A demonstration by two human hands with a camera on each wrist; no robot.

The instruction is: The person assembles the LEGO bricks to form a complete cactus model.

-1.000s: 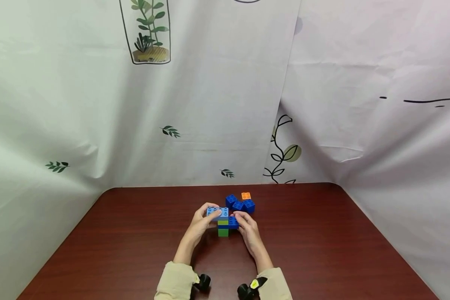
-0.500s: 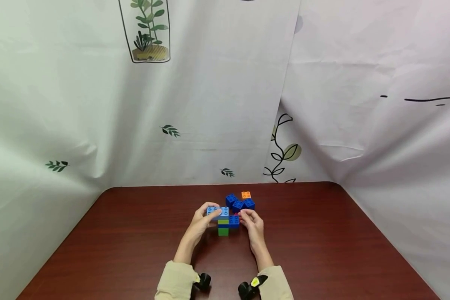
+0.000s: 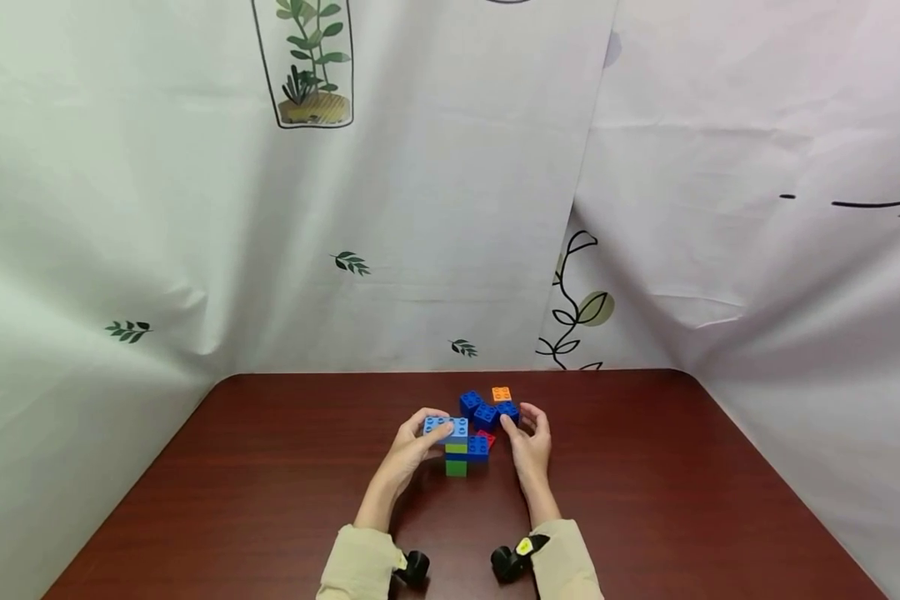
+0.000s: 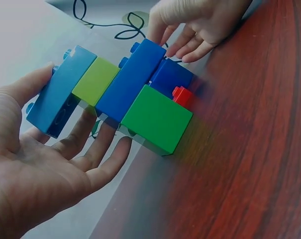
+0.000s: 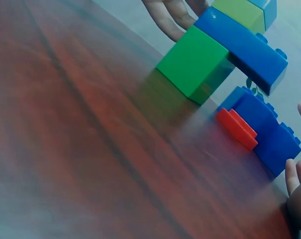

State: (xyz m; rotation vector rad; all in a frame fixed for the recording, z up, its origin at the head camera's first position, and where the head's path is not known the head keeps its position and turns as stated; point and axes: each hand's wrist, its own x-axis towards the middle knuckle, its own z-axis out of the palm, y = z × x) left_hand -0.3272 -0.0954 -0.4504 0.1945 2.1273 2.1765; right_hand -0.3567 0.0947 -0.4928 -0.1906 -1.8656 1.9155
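Note:
My left hand point(image 3: 408, 450) grips a stack of toy building bricks, thumb on the light blue brick point(image 3: 435, 427) at its top and fingers behind. Under that come a lime brick point(image 4: 96, 81), a long dark blue brick point(image 4: 131, 82) jutting right, and a green brick point(image 4: 157, 119) at the bottom. My right hand point(image 3: 531, 442) is at the right end of the loose dark blue bricks point(image 5: 277, 149), thumb and fingers spread beside the nearest one. A flat red brick point(image 5: 237, 128) lies on the table in front of them.
An orange brick point(image 3: 501, 393) sits behind the loose blue bricks, near the far edge of the brown table point(image 3: 285, 475). A printed white cloth point(image 3: 420, 208) hangs behind the table. Black wrist cameras point(image 3: 510, 564) are worn at both cuffs.
My right hand has moved from the stack's right side to the loose blue bricks, its fingers spreading. The red brick shows uncovered now. My left hand keeps its grip; the head view has shifted slightly.

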